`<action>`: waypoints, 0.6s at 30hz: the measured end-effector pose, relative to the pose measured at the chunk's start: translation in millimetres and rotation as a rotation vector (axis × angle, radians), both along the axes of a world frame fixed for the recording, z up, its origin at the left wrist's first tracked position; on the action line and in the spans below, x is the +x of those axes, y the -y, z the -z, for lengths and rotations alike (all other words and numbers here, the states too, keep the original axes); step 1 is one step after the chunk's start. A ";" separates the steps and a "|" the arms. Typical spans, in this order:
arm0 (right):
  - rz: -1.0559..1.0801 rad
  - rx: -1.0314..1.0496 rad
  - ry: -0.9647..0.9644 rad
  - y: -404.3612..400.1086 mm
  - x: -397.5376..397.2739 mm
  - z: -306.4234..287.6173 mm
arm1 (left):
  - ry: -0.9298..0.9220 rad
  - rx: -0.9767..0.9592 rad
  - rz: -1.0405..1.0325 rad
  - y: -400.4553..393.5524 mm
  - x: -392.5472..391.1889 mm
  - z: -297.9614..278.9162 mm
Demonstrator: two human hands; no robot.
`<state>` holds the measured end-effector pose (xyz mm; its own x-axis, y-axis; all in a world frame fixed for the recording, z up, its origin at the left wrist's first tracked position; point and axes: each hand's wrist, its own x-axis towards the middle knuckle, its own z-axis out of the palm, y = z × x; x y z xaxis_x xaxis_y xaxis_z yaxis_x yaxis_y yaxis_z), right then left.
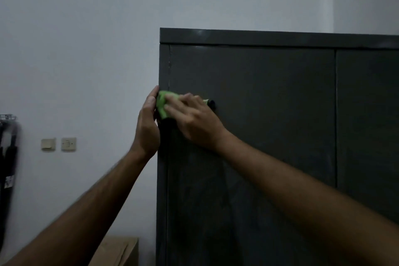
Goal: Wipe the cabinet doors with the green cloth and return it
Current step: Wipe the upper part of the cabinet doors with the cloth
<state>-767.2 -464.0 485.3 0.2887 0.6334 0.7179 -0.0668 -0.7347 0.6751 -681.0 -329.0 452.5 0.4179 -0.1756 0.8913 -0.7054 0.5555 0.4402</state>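
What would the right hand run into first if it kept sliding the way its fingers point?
Probably the left hand, which rests on the cabinet's left edge. The right hand presses the green cloth up-left toward it; the cloth already looks to be touching it.

Right hand [194, 119] hides most of green cloth [163, 103].

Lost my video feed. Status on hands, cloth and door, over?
Right hand flat, pressing green cloth on the left cabinet door near its left edge. Left hand braced against the cabinet's side. Nothing in the way.
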 end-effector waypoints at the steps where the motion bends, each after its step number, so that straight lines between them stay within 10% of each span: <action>1: 0.044 -0.153 -0.048 8.5 -8.8 -5.4 | 0.000 0.010 0.006 -1.0 -0.5 -1.2; 8: 0.083 0.666 0.435 16.4 -20.5 -62.2 | -0.014 0.062 0.012 -8.4 -8.4 -4.3; 14: 0.085 -0.326 -0.216 16.2 -23.1 41.4 | -0.038 0.068 0.024 -11.8 -12.8 -1.0; 18: -0.017 0.174 0.054 22.0 -25.8 -4.7 | -0.016 0.074 0.034 -10.0 -10.6 5.6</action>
